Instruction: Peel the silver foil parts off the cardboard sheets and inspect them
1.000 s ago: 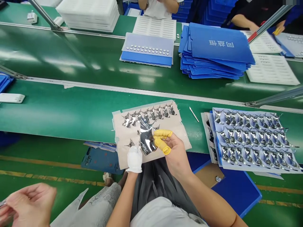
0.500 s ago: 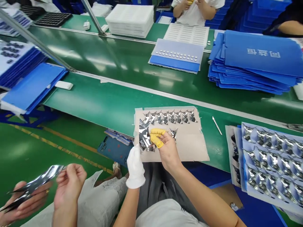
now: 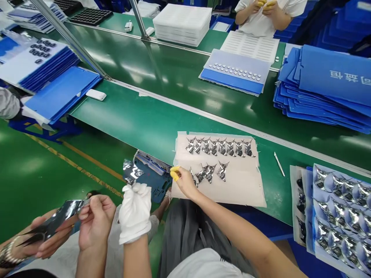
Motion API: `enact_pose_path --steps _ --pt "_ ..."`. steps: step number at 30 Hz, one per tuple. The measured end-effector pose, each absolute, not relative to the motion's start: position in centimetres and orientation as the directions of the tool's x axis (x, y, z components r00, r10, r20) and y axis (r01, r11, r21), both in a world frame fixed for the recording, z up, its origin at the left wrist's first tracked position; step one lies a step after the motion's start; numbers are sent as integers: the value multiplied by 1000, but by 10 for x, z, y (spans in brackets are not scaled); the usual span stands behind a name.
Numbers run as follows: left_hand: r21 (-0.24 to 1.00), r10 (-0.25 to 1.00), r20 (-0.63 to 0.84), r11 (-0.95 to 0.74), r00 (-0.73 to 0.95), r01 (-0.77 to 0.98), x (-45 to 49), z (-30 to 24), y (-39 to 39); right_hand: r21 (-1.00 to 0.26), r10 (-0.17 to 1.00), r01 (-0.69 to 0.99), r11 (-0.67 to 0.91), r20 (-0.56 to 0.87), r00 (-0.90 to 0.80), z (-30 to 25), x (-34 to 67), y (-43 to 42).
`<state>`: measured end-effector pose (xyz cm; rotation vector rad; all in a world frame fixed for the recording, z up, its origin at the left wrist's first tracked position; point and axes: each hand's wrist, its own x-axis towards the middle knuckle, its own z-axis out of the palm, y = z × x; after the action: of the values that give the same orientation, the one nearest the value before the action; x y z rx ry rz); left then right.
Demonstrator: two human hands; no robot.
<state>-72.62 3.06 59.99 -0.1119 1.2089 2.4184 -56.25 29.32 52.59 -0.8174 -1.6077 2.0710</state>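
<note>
My left hand [image 3: 135,210], in a white glove, is closed on a shiny metal piece [image 3: 131,171] with a curved, mirror-like face, held up off the bench's front edge. To the right of it, my right hand [image 3: 185,181], with yellow finger cots, stretches thumb and forefinger leftward, slightly apart, with nothing seen between them. This hand is over the left edge of a beige sheet [image 3: 237,185]. On the sheet lie a back row of pointed shiny pieces [image 3: 222,146] and several more in front [image 3: 210,173], partly hidden behind my right hand.
At the left, a co-worker's hands [image 3: 97,220] hold another shiny piece [image 3: 65,216]. A white pen-like tool [image 3: 279,164] lies right of the sheet. Filled trays [image 3: 342,208] are stacked at the right; blue sheets [image 3: 333,88] are piled behind. A metal post [image 3: 69,38] slants up at the left.
My left hand has carried the shiny piece left, away from the sheet. My right hand has let go of that piece and moved left. The view has shifted, so the bench appears farther right.
</note>
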Motion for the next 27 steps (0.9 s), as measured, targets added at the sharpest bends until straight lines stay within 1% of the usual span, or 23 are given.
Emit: enact_pose_path --steps 1,2,3,5,8,10,12,14,16,19,21,23,24,25,27 --pt "731 361 -249 -538 -899 -419 -727 598 28 -982 656 121 -148 -189 -731 509 -563 303" --pt "717 378 -244 -550 -893 -429 -728 597 26 -975 686 221 -25 -178 -706 493 -564 314" --pt "717 389 -240 -547 -889 -433 -729 595 24 -953 702 298 57 -174 -691 479 -567 326" --pt "722 397 -226 -545 -890 -426 -730 591 22 -861 722 452 234 -158 -674 457 -577 351" --pt "775 400 -189 -500 -897 -386 -728 584 22 -734 706 554 393 -146 -693 440 -603 381" --pt "832 390 -169 -436 -905 -344 -726 579 25 -675 683 580 455 -154 -714 436 -623 393" --pt "890 382 -176 -331 -907 -312 -726 575 30 -603 661 604 521 -162 -732 432 -638 400" --pt "931 387 -220 -190 -895 -311 -730 574 36 -537 641 616 577 -169 -748 428 -647 404" --pt "936 377 -272 -111 -885 -335 -737 579 44 -479 624 617 624 -170 -763 425 -650 406" --pt "891 335 -362 -150 -870 -428 -753 599 57 -415 611 613 672 -157 -776 426 -648 406" --pt "841 351 -421 -193 -836 -505 -765 617 64 -387 615 613 689 -138 -777 433 -646 402" --pt "801 413 -450 -204 -792 -562 -778 633 70 -384 624 605 697 -90 -776 445 -644 393" --pt "796 441 -451 -194 -776 -573 -784 638 72 -405 625 590 699 -57 -779 454 -643 386" --pt "801 459 -448 -176 -767 -572 -789 642 74 -446 622 563 696 -19 -783 462 -642 378" --pt "830 461 -429 -138 -777 -540 -798 645 74 -585 614 476 656 48 -788 480 -639 362"
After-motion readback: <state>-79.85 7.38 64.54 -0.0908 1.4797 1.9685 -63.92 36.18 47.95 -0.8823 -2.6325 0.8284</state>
